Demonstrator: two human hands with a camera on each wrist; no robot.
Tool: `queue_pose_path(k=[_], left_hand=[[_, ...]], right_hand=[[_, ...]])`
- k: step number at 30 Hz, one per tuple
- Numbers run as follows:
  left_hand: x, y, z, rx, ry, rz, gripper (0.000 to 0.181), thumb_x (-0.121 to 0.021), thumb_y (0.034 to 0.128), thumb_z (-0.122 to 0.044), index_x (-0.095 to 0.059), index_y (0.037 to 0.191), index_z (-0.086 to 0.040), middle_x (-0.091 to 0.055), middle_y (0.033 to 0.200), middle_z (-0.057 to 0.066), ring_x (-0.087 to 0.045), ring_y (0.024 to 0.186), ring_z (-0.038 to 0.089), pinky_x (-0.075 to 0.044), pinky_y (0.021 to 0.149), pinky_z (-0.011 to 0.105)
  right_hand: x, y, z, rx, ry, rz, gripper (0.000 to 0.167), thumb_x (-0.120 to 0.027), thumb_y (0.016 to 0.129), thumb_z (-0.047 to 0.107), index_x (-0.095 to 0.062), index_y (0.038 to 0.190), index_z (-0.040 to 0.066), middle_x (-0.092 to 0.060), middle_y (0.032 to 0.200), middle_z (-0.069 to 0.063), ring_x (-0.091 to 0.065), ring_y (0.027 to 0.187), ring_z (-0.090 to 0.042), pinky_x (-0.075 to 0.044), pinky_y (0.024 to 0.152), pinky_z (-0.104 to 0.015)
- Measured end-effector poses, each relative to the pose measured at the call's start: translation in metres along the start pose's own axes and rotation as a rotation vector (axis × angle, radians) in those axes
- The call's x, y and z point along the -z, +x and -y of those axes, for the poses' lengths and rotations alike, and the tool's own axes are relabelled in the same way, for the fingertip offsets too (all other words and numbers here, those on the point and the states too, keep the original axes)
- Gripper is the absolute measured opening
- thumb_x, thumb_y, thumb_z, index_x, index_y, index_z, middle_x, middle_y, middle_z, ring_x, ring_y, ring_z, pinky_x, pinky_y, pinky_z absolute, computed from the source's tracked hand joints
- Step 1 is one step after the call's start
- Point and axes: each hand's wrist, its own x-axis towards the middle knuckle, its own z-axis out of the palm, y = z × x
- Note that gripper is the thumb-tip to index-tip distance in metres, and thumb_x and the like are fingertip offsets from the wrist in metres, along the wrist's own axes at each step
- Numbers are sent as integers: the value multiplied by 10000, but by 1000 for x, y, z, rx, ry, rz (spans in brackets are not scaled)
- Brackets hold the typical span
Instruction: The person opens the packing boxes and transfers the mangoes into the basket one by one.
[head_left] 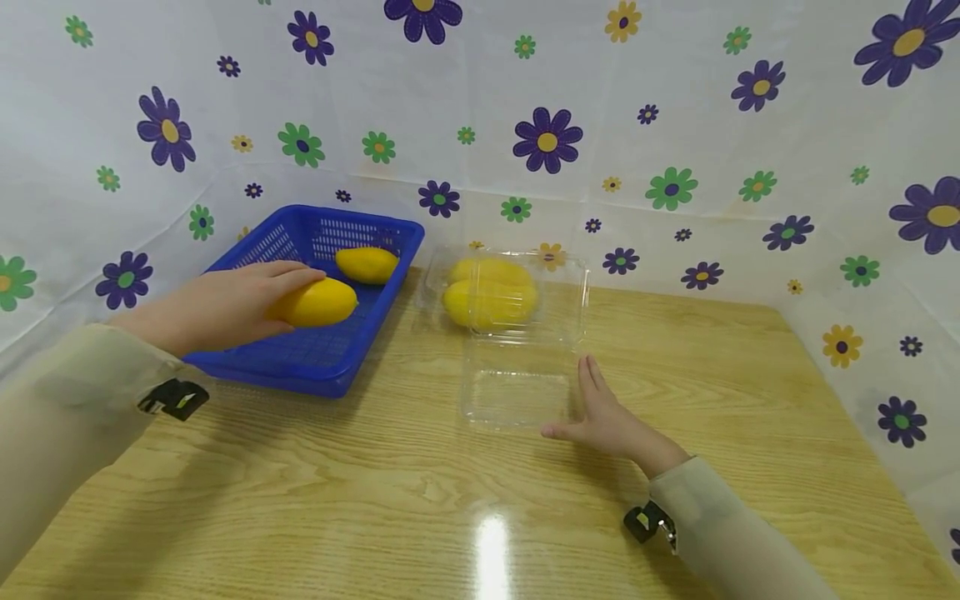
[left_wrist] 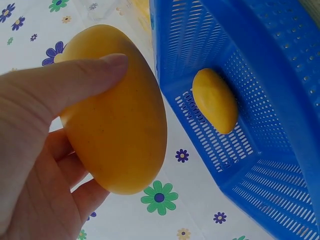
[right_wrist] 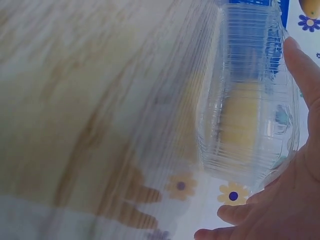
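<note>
My left hand grips a yellow mango above the blue basket, thumb on one side and fingers on the other. Inside the basket lies another mango. My right hand rests at the right side of a clear plastic clamshell box, thumb and fingers spread along its edge with the fingers fairly straight. The box's lid stands raised at the back. Through the lid, yellow mangoes show, seemingly in a second clear container behind; their exact number is hard to tell.
The light wooden table reaches toward the front and right. A white cloth with flowers hangs behind and along both sides. The basket stands at the back left, close to the cloth.
</note>
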Motion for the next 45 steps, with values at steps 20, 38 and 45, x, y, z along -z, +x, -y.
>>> queue_pose_path(k=[20,38,45], left_hand=[[-1,-4,6,21,-3,-8,652,-760,775,-117,-459,1352,-79,-508,1297,144,-510,1128,383,-440,891,549],[-8,0,11,-5,2,4,633,-743,794,-129,-453,1353,-77,-504,1303,135,-502,1144,362,-418,932,531],[-10,3,13,-3,-17,18,628,-745,793,-129,-457,1349,-78,-512,1290,122,-509,1133,351,-409,942,532]], right_hand=[[37,-13,8,-58,377,-342,392,-433,996,168,-450,1298,-80,-530,1266,-236,-381,436,-55,-386,420,-204],[32,-19,4,-73,353,-306,417,-441,997,183,-439,1311,-91,-527,1266,-243,-390,442,-73,-402,427,-214],[30,-19,4,-73,359,-285,408,-430,999,160,-428,1315,-97,-524,1274,-237,-390,448,-72,-391,419,-215]])
